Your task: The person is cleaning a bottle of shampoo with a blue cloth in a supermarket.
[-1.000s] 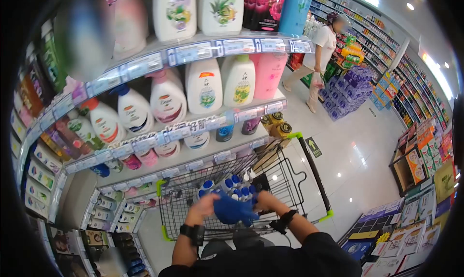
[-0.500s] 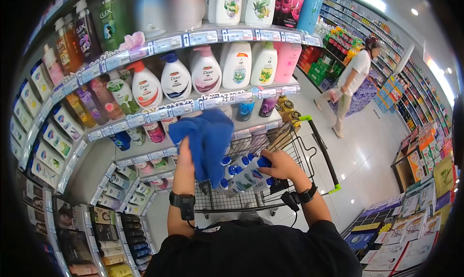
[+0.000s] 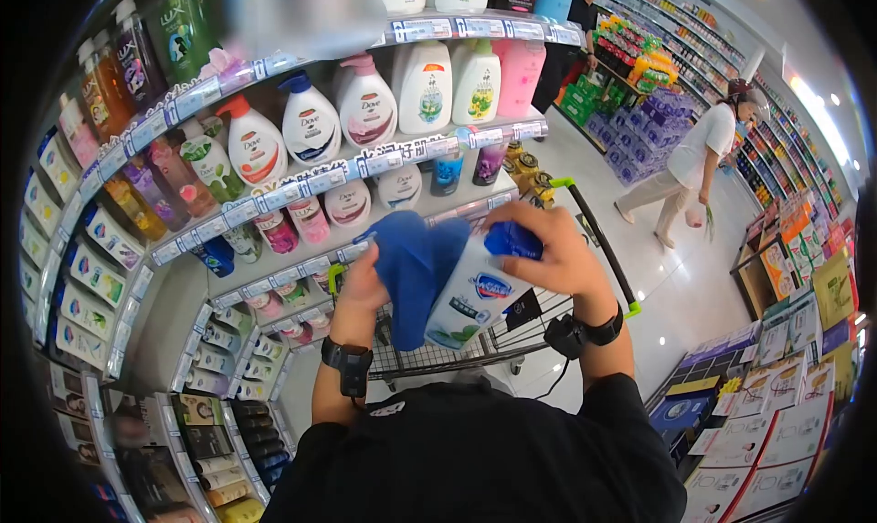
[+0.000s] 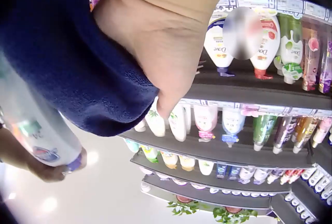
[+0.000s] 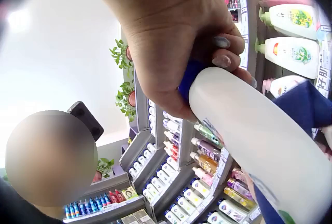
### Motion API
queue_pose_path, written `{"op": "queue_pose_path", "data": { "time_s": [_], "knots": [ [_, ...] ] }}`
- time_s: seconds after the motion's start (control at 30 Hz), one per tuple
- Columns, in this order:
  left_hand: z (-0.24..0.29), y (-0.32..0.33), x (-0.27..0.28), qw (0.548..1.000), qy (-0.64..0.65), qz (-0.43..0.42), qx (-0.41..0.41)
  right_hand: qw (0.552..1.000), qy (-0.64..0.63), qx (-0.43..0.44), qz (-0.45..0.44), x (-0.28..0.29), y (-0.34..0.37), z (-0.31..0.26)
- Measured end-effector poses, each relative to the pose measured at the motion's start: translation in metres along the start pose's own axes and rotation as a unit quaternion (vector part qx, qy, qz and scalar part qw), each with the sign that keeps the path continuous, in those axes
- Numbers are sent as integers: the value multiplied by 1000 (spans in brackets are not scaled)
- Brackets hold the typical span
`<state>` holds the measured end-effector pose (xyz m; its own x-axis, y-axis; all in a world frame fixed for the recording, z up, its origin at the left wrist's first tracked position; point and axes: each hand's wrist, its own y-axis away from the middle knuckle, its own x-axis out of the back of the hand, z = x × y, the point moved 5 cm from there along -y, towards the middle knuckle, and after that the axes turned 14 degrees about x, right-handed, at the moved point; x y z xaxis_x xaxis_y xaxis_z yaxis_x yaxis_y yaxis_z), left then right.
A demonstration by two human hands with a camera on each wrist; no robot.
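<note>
I see the bottle [image 3: 480, 295] in the right hand [image 3: 559, 249], above the cart [image 3: 632, 309]. The cloth [image 3: 402, 263] is just left, in the left hand [image 3: 362, 284]. Past the cart's far edge, pump bottles [image 3: 311, 121] line a shelf's [image 3: 388, 162] front edge.

On my left wrist feed, the left hand [image 4: 161, 42] comes in from the top, holding a dark blue cloth [image 4: 67, 63] (I can't see most of its fingers behind the fabric). Just beside the cloth, at the left edge, I see a pale bottle [image 4: 49, 130], with the right hand [image 4: 39, 167] gripping its blue-capped end. Beyond, shelves [image 4: 249, 90] carry white pump bottles [image 4: 218, 42], appearing upside down to me; potted plants [image 4: 233, 215] show below.
</note>
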<state>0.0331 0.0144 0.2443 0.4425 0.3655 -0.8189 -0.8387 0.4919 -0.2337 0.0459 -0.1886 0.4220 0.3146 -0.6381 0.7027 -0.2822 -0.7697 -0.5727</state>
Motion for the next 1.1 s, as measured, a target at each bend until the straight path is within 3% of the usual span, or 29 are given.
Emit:
{"op": "queue_pose_path", "data": {
  "time_s": [0.13, 0.23, 0.33, 0.43, 0.53, 0.57, 0.67, 0.73, 0.8, 0.87, 0.97, 1.0, 1.03, 1.07, 1.1],
  "knots": [
    [-10, 0, -26, 987, -137, -28, 79, 997, -45, -36, 55, 4, -5, 6],
    [-11, -18, -65, 929, -357, -37, 89, 992, -73, -49, 94, -1, -5, 17],
    [-28, -33, -73, 937, -334, 40, 92, 990, -66, -100, 81, -8, -3, 19],
    [-31, -40, -73, 960, -269, 55, 61, 982, -80, -105, 136, -10, -1, 37],
    [-29, -43, -66, 967, -242, 70, 41, 952, -149, -205, 173, -13, 7, 50],
    [-26, -43, -66, 967, -240, 82, 26, 960, -120, -150, 205, -13, 7, 48],
    [-19, -39, -60, 966, -228, 120, -31, 913, -168, -181, 324, -33, 32, 59],
    [-14, -38, -58, 970, -189, 139, -63, 904, -109, -148, 387, -54, 54, 60],
    [-7, -32, -64, 961, -160, 194, -119, 919, -42, -157, 359, -74, 75, 54],
    [0, -27, -69, 945, -160, 228, -169, 919, -105, -187, 332, -102, 96, 63],
    [-4, -28, -65, 926, -243, 227, -177, 949, -98, -186, 236, -125, 89, 49],
    [-8, -29, -65, 917, -277, 225, -177, 945, -147, -178, 229, -136, 95, 56],
    [-11, -30, -70, 904, -306, 214, -208, 904, -273, -211, 254, -141, 95, 61],
    [-16, -29, -69, 895, -349, 211, -182, 844, -393, -239, 275, -145, 94, 63],
    [-18, -29, -73, 891, -362, 191, -199, 846, -397, -230, 274, -145, 95, 62]
  ]
}}
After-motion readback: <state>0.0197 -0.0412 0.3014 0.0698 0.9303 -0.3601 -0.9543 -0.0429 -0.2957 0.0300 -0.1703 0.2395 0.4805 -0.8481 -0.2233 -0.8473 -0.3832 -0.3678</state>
